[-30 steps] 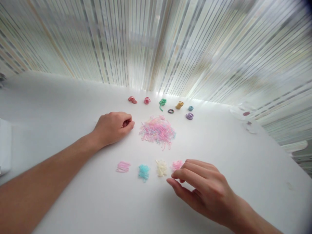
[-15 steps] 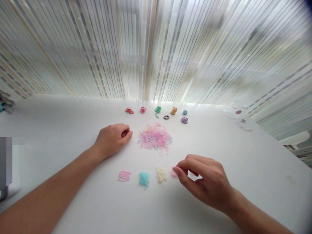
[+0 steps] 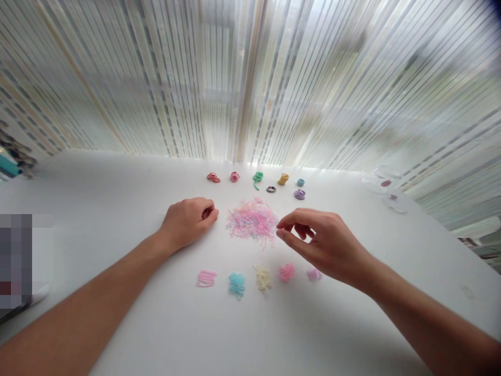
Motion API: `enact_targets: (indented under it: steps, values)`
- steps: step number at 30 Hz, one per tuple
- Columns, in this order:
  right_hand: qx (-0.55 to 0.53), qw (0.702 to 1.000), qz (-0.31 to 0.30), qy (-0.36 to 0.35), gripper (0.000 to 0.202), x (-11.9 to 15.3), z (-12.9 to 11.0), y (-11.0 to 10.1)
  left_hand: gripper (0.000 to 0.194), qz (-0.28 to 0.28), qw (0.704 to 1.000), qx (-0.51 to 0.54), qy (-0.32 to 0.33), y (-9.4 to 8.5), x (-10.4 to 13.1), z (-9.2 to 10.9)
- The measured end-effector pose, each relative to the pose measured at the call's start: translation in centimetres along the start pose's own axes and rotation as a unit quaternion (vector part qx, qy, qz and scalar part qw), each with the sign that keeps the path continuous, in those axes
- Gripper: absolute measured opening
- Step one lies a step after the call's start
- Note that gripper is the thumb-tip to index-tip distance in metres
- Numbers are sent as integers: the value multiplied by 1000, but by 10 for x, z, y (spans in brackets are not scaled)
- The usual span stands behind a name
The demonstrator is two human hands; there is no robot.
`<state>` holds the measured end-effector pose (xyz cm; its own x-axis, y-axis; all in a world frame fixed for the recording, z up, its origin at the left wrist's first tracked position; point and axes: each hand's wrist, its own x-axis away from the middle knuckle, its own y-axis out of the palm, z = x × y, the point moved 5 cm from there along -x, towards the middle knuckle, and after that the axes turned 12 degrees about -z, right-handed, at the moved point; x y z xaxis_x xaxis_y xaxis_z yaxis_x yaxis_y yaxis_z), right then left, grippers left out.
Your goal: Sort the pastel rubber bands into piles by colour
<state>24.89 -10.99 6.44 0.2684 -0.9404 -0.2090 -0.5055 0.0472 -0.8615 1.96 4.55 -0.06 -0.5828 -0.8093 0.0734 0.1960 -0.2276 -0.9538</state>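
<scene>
A loose pile of thin pastel bands (image 3: 253, 220), mostly pink, lies mid-table. My right hand (image 3: 313, 235) is at its right edge, thumb and index fingertips slightly apart with nothing visible between them. My left hand (image 3: 190, 222) rests on the table left of the pile, fingers curled closed; whether they hold anything is hidden. Nearer me is a row of small sorted heaps: light pink (image 3: 206, 278), turquoise (image 3: 237, 285), pale yellow (image 3: 263, 279), brighter pink (image 3: 286, 272) and lilac (image 3: 314, 274), the last one below my right hand.
Along the back of the white table (image 3: 129, 209) sit red (image 3: 213, 178), pink (image 3: 235, 177), green (image 3: 257, 178), yellow (image 3: 283, 179), blue (image 3: 300, 182) and purple (image 3: 299, 194) coils, plus a dark ring (image 3: 271, 189). Clear round items (image 3: 395, 202) lie at the right. A striped curtain hangs behind.
My right hand has moved away from the brighter pink heap, up to the pile's right edge, uncovering the pink and lilac heaps. My left hand stays in place while the view shifts slightly.
</scene>
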Motion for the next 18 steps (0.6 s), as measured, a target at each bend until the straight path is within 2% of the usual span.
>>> enact_targets:
  steps: [4, 7, 18]
  values:
    - [-4, 998, -62, -15, 6, -33, 2, 11, 33, 0, 1000, 2, 1, -1, 1, 1]
    - [-13, 996, -82, -21, 9, -50, 4, 23, 33, -2, 1000, 7, 3, 0, 1, 1]
    - [-6, 990, -131, -44, 22, -54, 18, 41, 32, 4, 1000, 12, -1, 0, 2, 2]
